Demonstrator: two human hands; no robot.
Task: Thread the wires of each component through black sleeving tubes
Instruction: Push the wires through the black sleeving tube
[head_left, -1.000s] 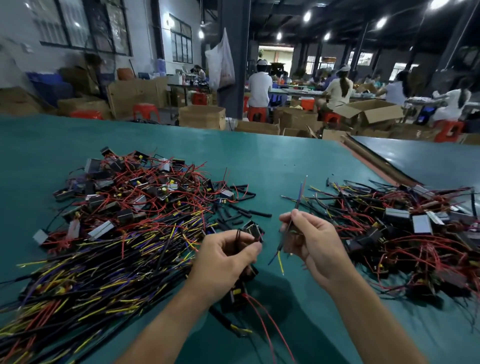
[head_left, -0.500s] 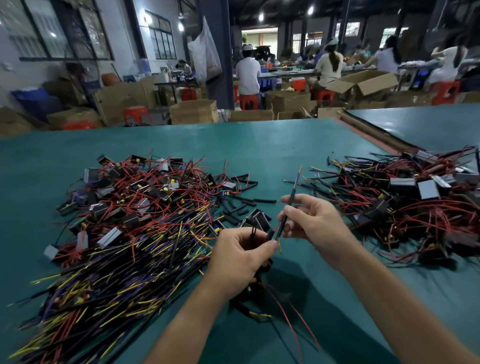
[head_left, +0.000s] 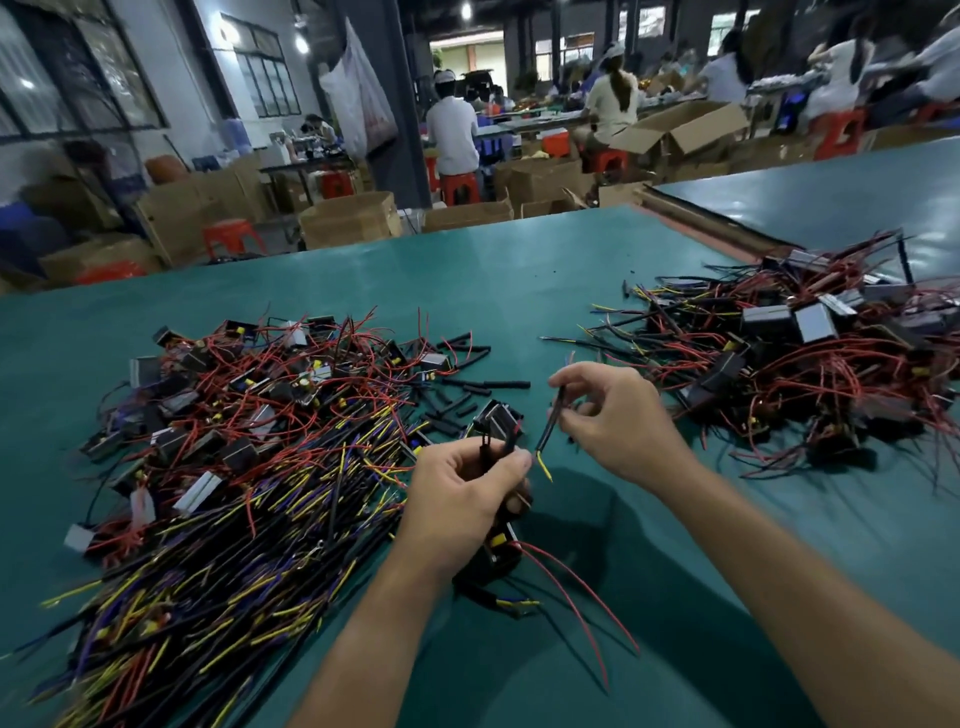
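A smooth teal desk (head_left: 519, 270) carries two tangled heaps. The left heap (head_left: 234, 467) mixes small boxy black components with thin red wires and long black tubes whose yellow and purple wire ends poke out. The right heap (head_left: 795, 374) is mostly red wire around black and grey blocks. Short loose black tubes (head_left: 467, 387) lie between them.

The left hand (head_left: 457, 499) is curled into a loose fist, thumb pressed over dark wires, gripping a black component (head_left: 493, 556) whose red wires (head_left: 571, 587) trail down toward the near edge. The right hand (head_left: 618, 415), just beside it and slightly raised, pinches a slim black sleeving tube (head_left: 551, 426) between thumb and fingertips; the tube slants down toward the left hand, and a yellow wire tip (head_left: 544, 467) shows at its lower end.
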